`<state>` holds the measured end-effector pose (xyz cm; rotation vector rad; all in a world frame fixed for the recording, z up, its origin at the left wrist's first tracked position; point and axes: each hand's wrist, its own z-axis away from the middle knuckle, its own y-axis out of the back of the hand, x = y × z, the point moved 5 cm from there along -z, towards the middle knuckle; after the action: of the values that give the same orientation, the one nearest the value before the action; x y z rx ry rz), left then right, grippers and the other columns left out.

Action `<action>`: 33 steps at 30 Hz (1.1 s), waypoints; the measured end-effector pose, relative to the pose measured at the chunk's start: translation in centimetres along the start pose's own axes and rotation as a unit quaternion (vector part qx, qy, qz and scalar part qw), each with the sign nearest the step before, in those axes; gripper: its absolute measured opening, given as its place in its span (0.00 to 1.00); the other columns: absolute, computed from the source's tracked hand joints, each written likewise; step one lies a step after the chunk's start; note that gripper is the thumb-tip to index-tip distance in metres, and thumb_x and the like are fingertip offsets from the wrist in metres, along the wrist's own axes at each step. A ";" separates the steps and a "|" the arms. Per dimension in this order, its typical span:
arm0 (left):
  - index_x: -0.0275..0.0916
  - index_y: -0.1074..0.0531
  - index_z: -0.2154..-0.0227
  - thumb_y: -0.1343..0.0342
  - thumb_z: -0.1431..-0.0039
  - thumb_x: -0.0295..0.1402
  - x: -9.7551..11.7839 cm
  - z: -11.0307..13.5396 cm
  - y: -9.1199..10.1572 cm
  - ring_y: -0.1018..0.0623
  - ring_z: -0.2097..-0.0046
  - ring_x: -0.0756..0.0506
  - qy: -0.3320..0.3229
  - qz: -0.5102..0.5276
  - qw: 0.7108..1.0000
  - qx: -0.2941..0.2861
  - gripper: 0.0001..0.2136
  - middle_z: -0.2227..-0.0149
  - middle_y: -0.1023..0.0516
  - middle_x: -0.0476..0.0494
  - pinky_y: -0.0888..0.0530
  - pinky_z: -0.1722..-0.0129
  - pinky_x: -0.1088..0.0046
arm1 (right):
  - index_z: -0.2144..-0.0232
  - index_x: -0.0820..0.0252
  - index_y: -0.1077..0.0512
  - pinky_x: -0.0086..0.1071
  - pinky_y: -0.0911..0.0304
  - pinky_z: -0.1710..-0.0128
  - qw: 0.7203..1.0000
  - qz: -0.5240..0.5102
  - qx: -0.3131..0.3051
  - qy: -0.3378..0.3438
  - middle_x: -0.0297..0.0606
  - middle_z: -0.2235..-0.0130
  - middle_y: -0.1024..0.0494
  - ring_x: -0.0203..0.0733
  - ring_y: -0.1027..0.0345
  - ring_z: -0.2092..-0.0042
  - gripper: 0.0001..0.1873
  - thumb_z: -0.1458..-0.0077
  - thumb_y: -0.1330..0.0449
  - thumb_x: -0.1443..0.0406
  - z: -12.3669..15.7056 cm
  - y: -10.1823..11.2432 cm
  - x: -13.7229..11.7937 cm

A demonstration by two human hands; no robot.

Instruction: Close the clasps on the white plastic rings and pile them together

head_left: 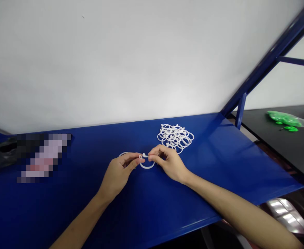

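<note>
Between my two hands is a white plastic ring with a small knob at its end, like a shower curtain ring (147, 167). My left hand (117, 174) pinches its left end between thumb and fingers, beside a small loop. On the other side, my right hand (170, 164) grips the right part near the knob. Part of another white ring (123, 153) shows behind my left fingers; the hand hides the remainder. A heap of similar white rings (175, 136) lies just beyond my right hand on the blue table (94, 145).
At the left lies a pixelated item (44, 155) beside something dark. A white wall (131, 62) rises behind the table. Blue metal framing (266, 57) stands at the right, with a clear bag of green pieces (284, 118) on a black surface (292, 152) beyond.
</note>
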<state>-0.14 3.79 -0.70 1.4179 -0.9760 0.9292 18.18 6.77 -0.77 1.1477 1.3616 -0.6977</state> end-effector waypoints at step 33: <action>0.45 0.20 0.69 0.43 0.38 0.37 1.6 1.1 0.5 0.22 0.71 0.51 -0.148 -0.099 0.984 0.031 0.08 0.72 0.20 0.52 0.27 0.69 0.76 | 0.44 0.58 0.29 0.38 0.32 0.58 0.934 0.186 -0.081 0.295 0.42 0.59 0.24 0.42 0.33 0.58 0.17 0.31 0.49 0.70 3.0 -1.4 -4.2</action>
<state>-0.05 2.59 0.89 1.7056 -1.0082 0.6168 17.42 2.59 2.45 1.4933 1.5885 0.0516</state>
